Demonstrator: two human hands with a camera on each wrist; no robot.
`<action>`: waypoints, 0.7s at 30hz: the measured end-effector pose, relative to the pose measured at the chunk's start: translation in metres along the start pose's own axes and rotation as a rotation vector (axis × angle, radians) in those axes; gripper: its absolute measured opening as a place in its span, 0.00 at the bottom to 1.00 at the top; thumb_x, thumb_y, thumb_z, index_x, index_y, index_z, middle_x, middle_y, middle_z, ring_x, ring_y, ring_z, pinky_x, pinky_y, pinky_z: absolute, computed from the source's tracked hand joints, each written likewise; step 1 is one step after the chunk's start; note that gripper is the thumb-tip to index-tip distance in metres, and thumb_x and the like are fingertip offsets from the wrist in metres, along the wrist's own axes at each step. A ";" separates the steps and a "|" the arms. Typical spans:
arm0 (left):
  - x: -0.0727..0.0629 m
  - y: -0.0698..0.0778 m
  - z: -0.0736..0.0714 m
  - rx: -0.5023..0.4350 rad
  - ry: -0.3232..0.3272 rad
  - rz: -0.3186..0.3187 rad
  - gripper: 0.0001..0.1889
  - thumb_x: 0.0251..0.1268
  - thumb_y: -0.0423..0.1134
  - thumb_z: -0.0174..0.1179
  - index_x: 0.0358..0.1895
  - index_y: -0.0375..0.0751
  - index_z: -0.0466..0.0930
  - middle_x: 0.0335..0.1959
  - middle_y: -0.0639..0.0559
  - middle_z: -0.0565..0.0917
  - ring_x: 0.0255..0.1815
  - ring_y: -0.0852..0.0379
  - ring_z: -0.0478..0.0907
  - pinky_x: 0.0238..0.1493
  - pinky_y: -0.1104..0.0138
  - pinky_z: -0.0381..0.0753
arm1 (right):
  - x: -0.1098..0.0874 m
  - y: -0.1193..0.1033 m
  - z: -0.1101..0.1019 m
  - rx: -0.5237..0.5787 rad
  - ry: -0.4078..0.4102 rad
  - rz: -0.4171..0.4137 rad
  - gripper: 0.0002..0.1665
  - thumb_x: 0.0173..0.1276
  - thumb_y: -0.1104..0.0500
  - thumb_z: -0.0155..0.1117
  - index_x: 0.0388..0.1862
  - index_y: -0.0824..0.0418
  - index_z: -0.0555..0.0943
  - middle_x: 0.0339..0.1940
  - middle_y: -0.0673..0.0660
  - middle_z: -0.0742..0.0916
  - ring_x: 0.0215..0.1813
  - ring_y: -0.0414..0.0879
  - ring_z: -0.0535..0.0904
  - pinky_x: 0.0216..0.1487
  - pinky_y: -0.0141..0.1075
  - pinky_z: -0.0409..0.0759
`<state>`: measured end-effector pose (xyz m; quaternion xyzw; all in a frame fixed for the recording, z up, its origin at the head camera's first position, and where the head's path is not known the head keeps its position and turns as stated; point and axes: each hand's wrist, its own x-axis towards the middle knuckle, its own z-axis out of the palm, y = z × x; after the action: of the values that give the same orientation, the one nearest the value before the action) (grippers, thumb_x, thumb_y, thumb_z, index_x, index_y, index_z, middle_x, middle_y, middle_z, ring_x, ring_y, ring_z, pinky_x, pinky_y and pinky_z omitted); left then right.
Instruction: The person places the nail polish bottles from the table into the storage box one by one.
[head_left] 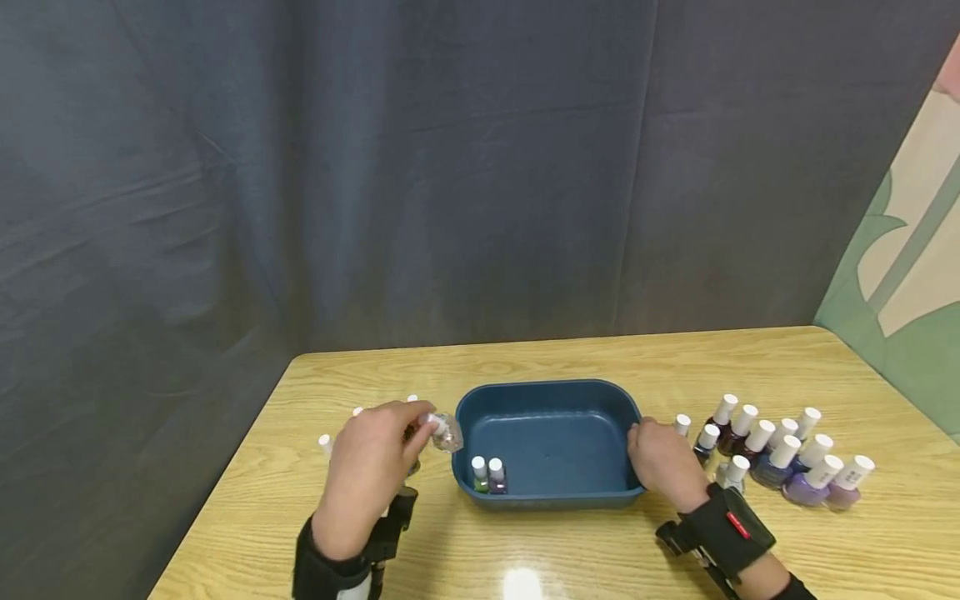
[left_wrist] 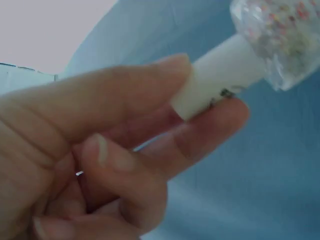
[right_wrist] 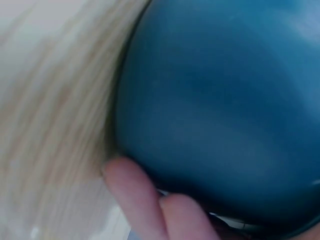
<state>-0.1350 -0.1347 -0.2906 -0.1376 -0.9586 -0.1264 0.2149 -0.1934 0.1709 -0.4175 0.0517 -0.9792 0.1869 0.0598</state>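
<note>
My left hand (head_left: 369, 467) pinches a nail polish bottle (head_left: 448, 434) by its white cap (left_wrist: 220, 75), between thumb and fingers. The clear bottle, with coloured glitter inside, hangs tilted by the left rim of a dark blue plastic tub (head_left: 547, 502). My right hand (head_left: 663, 461) grips the tub's right rim, two fingertips (right_wrist: 132, 192) against the outer wall. Inside the tub, a green nail polish bottle (head_left: 480, 477) and a purple nail polish bottle (head_left: 497, 478) stand side by side in the front left corner.
Several nail polish bottles (head_left: 806, 487) with white caps cluster on the wooden table (head_left: 585, 554) right of the tub, close to my right wrist. More white caps (head_left: 325, 442) show around my left hand, their bottles mostly hidden. A dark curtain (head_left: 465, 183) hangs behind the table.
</note>
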 end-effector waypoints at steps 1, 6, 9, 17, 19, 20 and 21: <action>0.001 0.005 0.005 0.001 0.003 0.041 0.06 0.54 0.41 0.65 0.35 0.48 0.84 0.21 0.59 0.80 0.17 0.65 0.70 0.19 0.72 0.65 | 0.000 0.000 0.000 -0.001 0.000 -0.003 0.18 0.70 0.64 0.42 0.24 0.72 0.73 0.16 0.58 0.72 0.16 0.48 0.69 0.19 0.37 0.65; 0.005 0.029 0.034 0.010 -0.042 0.216 0.06 0.57 0.45 0.61 0.38 0.54 0.83 0.23 0.62 0.79 0.17 0.67 0.66 0.19 0.75 0.54 | 0.001 0.001 0.000 -0.014 0.003 -0.005 0.18 0.70 0.64 0.41 0.24 0.72 0.73 0.16 0.59 0.72 0.16 0.49 0.70 0.19 0.39 0.66; 0.008 0.037 0.053 0.004 -0.083 0.295 0.07 0.58 0.45 0.60 0.24 0.55 0.76 0.15 0.64 0.66 0.16 0.67 0.56 0.22 0.73 0.46 | 0.002 0.002 0.001 -0.019 0.011 -0.003 0.18 0.70 0.64 0.41 0.24 0.73 0.73 0.16 0.60 0.72 0.17 0.51 0.71 0.18 0.40 0.68; 0.014 0.036 0.085 0.011 -0.159 0.337 0.10 0.55 0.42 0.63 0.18 0.55 0.76 0.12 0.64 0.65 0.15 0.67 0.53 0.22 0.72 0.44 | 0.002 0.002 0.003 -0.013 0.018 -0.012 0.18 0.70 0.64 0.41 0.24 0.73 0.73 0.16 0.60 0.73 0.17 0.51 0.71 0.19 0.40 0.68; 0.015 0.035 0.088 0.029 -0.178 0.333 0.03 0.54 0.42 0.64 0.26 0.56 0.84 0.17 0.63 0.77 0.14 0.68 0.60 0.19 0.74 0.47 | 0.001 0.002 0.002 -0.012 0.017 -0.017 0.18 0.70 0.64 0.41 0.24 0.72 0.73 0.16 0.59 0.72 0.16 0.50 0.70 0.19 0.39 0.67; 0.016 0.034 0.088 0.040 -0.187 0.332 0.02 0.53 0.42 0.64 0.28 0.56 0.85 0.20 0.62 0.81 0.14 0.67 0.64 0.18 0.75 0.49 | 0.001 0.002 0.002 -0.012 0.020 -0.022 0.18 0.70 0.64 0.41 0.24 0.72 0.73 0.16 0.59 0.72 0.16 0.49 0.70 0.19 0.39 0.67; 0.016 0.033 0.089 0.050 -0.194 0.332 0.04 0.52 0.42 0.65 0.31 0.57 0.86 0.24 0.61 0.84 0.15 0.67 0.68 0.17 0.76 0.52 | 0.001 0.002 0.002 -0.012 0.021 -0.027 0.18 0.70 0.65 0.41 0.23 0.71 0.73 0.16 0.59 0.72 0.16 0.49 0.69 0.19 0.38 0.66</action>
<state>-0.1722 -0.0736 -0.3554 -0.3000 -0.9417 -0.0516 0.1430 -0.1947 0.1718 -0.4202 0.0626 -0.9788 0.1807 0.0731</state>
